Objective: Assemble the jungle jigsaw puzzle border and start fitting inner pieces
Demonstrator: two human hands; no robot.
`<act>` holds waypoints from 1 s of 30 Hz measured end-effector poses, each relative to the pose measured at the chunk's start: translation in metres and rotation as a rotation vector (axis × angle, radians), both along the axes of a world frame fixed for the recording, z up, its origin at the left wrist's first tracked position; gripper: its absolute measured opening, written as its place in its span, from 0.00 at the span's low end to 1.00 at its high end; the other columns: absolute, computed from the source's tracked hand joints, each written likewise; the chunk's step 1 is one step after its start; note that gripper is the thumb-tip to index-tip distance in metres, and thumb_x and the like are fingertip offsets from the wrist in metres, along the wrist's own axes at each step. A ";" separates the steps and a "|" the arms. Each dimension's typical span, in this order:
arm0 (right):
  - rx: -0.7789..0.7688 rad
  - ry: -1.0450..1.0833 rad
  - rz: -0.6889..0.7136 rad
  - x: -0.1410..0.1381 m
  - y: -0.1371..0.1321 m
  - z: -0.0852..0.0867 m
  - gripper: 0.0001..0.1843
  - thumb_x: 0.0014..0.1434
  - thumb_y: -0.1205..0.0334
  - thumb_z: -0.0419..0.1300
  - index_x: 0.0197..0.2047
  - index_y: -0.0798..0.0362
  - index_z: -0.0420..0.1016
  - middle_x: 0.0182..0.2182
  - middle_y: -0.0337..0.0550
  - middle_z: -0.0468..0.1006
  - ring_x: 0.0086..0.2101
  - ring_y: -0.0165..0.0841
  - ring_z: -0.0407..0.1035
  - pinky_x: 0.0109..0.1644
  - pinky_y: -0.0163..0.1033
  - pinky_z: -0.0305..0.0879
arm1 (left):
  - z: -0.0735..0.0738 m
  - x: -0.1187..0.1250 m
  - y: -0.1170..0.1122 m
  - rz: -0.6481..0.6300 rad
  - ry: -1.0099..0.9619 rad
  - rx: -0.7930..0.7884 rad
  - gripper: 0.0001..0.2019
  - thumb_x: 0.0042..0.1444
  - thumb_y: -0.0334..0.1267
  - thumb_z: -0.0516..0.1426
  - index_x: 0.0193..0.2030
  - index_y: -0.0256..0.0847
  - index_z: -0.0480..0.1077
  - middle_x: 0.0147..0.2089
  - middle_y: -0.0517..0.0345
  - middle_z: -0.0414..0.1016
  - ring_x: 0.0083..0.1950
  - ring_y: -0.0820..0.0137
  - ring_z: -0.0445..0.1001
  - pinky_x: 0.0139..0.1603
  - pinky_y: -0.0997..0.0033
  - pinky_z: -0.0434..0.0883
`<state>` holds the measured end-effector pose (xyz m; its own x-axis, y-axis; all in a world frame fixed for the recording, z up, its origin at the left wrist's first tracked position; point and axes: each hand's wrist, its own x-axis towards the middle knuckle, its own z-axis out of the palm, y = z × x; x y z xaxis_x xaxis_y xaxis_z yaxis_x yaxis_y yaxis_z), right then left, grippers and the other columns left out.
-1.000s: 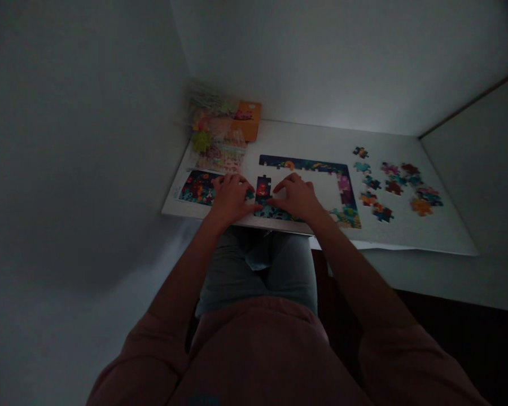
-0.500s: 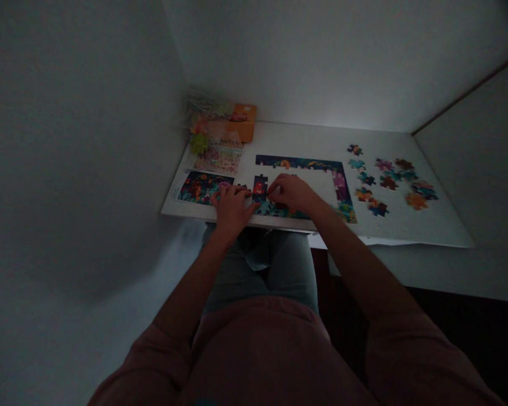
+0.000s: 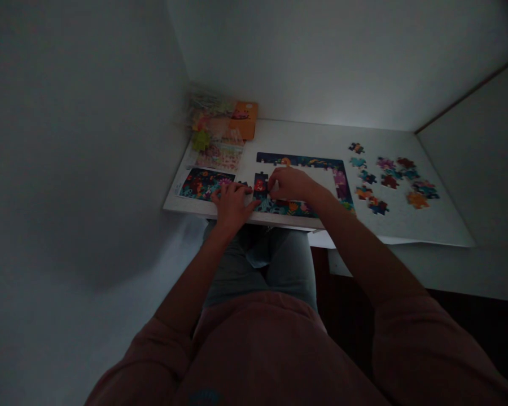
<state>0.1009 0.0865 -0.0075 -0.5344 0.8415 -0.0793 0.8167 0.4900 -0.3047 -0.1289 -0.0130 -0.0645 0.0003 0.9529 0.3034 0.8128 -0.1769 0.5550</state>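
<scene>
A partly joined jigsaw puzzle [image 3: 305,161] lies on the white tabletop, its dark border framing a bare middle. My left hand [image 3: 233,205] rests with fingers spread between the printed picture card [image 3: 201,183] and the puzzle's lower left corner, its thumb touching the puzzle edge. My right hand [image 3: 294,183] is closed in a pinch just right of the joined piece with a red figure [image 3: 260,185]. A dark puzzle piece appears to be at its fingertips, mostly hidden by the fingers.
Loose puzzle pieces [image 3: 390,181] lie scattered on the right of the white table [image 3: 427,225]. At the back left are a clear plastic bag [image 3: 209,110], an orange card box [image 3: 248,129] and a yellow-green piece [image 3: 201,140]. Walls border the table behind and at both sides.
My right hand has shifted slightly, its fingers now closer to the red-figure piece, and more of the puzzle's bottom border shows below it. The left hand stays in place. The view has tilted slightly.
</scene>
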 end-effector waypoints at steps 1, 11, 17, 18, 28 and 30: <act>0.002 -0.011 0.003 -0.001 0.000 0.001 0.07 0.60 0.66 0.79 0.41 0.44 0.93 0.46 0.49 0.91 0.48 0.52 0.85 0.52 0.53 0.79 | 0.001 0.000 0.000 0.001 0.004 -0.010 0.15 0.65 0.40 0.81 0.55 0.51 0.88 0.64 0.44 0.87 0.74 0.28 0.76 0.76 0.11 0.66; 0.124 -0.129 0.177 -0.002 -0.003 0.012 0.10 0.69 0.63 0.76 0.53 0.51 0.94 0.58 0.54 0.90 0.54 0.54 0.84 0.51 0.50 0.75 | 0.025 0.007 -0.012 0.047 0.124 -0.101 0.11 0.75 0.42 0.74 0.61 0.52 0.88 0.69 0.47 0.87 0.80 0.38 0.76 0.80 0.26 0.70; 0.080 0.065 0.069 0.009 -0.010 -0.007 0.10 0.67 0.65 0.76 0.52 0.50 0.92 0.48 0.49 0.91 0.46 0.47 0.84 0.49 0.46 0.72 | 0.028 0.006 -0.013 0.037 0.138 -0.148 0.14 0.76 0.46 0.74 0.63 0.51 0.87 0.71 0.45 0.85 0.83 0.35 0.72 0.80 0.27 0.70; 0.029 0.128 0.035 0.010 -0.011 -0.011 0.09 0.67 0.65 0.76 0.50 0.49 0.91 0.43 0.46 0.91 0.43 0.45 0.84 0.48 0.45 0.71 | 0.027 0.005 -0.012 0.031 0.140 -0.153 0.14 0.76 0.46 0.74 0.64 0.51 0.87 0.72 0.44 0.85 0.83 0.34 0.72 0.80 0.27 0.69; -0.234 0.574 -0.062 0.022 -0.022 -0.034 0.08 0.67 0.64 0.75 0.45 0.44 0.82 0.29 0.34 0.81 0.29 0.36 0.74 0.38 0.41 0.68 | 0.024 0.004 -0.011 0.017 0.185 -0.176 0.14 0.80 0.47 0.71 0.67 0.51 0.85 0.73 0.44 0.84 0.83 0.37 0.71 0.81 0.30 0.69; -0.170 0.615 -0.011 0.023 -0.026 -0.040 0.08 0.67 0.66 0.74 0.46 0.44 0.83 0.31 0.34 0.83 0.31 0.37 0.76 0.40 0.41 0.70 | 0.025 0.004 -0.011 0.010 0.192 -0.168 0.13 0.80 0.46 0.71 0.66 0.51 0.85 0.73 0.44 0.84 0.81 0.39 0.73 0.81 0.31 0.70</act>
